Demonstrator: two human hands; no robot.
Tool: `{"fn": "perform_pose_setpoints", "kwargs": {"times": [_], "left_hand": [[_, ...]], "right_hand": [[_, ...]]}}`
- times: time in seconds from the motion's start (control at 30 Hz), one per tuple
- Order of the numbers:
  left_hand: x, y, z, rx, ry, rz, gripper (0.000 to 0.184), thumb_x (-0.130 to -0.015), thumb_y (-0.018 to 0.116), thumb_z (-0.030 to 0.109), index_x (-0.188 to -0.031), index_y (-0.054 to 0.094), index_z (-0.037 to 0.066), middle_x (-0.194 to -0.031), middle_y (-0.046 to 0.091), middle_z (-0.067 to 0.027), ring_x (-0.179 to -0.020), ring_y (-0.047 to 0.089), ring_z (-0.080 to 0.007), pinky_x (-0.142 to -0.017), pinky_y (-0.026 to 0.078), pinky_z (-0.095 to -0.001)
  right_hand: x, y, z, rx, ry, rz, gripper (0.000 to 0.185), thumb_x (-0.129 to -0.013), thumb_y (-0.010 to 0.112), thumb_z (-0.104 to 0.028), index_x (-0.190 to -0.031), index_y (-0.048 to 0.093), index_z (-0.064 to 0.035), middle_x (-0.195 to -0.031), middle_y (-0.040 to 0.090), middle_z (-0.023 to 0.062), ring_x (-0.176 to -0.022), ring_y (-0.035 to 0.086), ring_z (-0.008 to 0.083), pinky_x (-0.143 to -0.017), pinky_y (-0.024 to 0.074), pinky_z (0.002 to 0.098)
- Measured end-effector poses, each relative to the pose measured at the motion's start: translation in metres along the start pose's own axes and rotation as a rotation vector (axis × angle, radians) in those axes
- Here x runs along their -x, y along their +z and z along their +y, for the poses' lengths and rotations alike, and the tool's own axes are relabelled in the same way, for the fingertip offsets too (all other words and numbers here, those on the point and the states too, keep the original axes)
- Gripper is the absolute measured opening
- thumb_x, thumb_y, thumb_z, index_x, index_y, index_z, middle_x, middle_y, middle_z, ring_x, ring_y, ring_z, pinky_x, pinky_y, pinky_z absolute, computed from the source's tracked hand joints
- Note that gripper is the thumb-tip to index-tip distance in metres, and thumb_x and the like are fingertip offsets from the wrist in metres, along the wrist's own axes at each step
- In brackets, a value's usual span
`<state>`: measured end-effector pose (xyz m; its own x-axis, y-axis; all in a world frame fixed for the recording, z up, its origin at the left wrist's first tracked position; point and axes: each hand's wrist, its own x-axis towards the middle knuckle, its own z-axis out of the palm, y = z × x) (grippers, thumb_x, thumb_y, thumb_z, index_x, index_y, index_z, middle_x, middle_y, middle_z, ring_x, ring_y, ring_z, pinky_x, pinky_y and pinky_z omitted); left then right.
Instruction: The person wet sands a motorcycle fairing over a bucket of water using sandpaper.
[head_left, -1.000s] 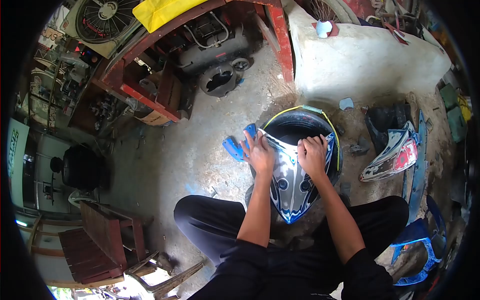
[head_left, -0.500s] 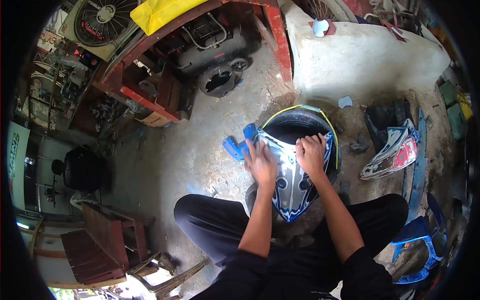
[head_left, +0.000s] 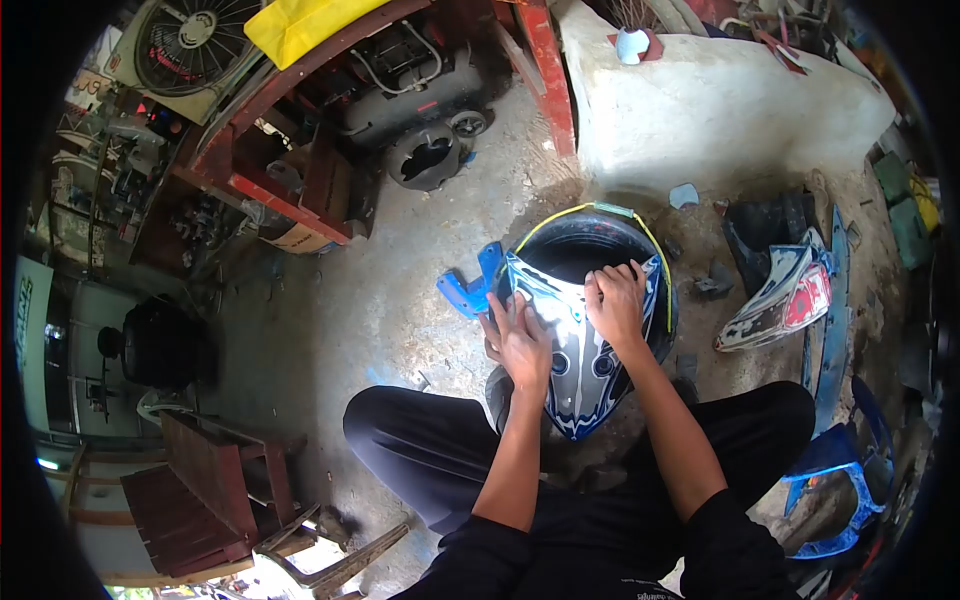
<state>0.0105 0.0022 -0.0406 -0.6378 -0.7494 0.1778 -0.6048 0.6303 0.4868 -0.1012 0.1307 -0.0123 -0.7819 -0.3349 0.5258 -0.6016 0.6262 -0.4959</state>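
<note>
**We are working over a patchy panel (head_left: pixel 578 385)**

At the lower left of the frame we are seeing a slatted wooden bench (head_left: pixel 205 490), tilted by the lens. Nearer the centre, a bright blue piece (head_left: pixel 460 295) is lying just left of the work.

Our left hand (head_left: pixel 518 345) is resting on the panel's left side, its fingers spread and loose rather than clenched; whether anything is lying beneath them, we cannot tell.

The panel itself is sitting at the centre of the frame, pointed end toward us, its wide end against a black tyre-like ring (head_left: pixel 590 232) edged by a yellow cord (head_left: pixel 660 255).

Our right hand (head_left: pixel 617 300) is bending its fingers over the panel's upper right edge, apparently grasping it.

Further right, a red-and-white panel (head_left: pixel 775 310) is lying apart, with a blue frame (head_left: pixel 850 510) below it at the lower right.

In our judgement, we are rubbing or feeling the surface with the left while steadying with the right. The next move is calling for a firm right hold and light, even pressure from the left.
</note>
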Motion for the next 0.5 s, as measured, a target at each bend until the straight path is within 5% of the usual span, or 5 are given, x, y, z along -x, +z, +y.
{"fn": "perform_pose_setpoints", "kwargs": {"times": [0.5], "left_hand": [[-0.040, -0.002, 0.012, 0.024, -0.002, 0.007, 0.042, -0.106, 0.049, 0.037, -0.138, 0.067, 0.018, -0.170, 0.027, -0.0136, -0.152, 0.025, -0.0491, -0.116, 0.024, -0.0672]], "right_hand": [[0.003, -0.002, -0.002, 0.005, 0.002, -0.063, 0.022, -0.092, 0.061, -0.017, -0.075, 0.067, -0.0055, -0.080, 0.064, 0.0083, -0.089, 0.061, 0.0281, -0.110, 0.0369, 0.0497]]}}
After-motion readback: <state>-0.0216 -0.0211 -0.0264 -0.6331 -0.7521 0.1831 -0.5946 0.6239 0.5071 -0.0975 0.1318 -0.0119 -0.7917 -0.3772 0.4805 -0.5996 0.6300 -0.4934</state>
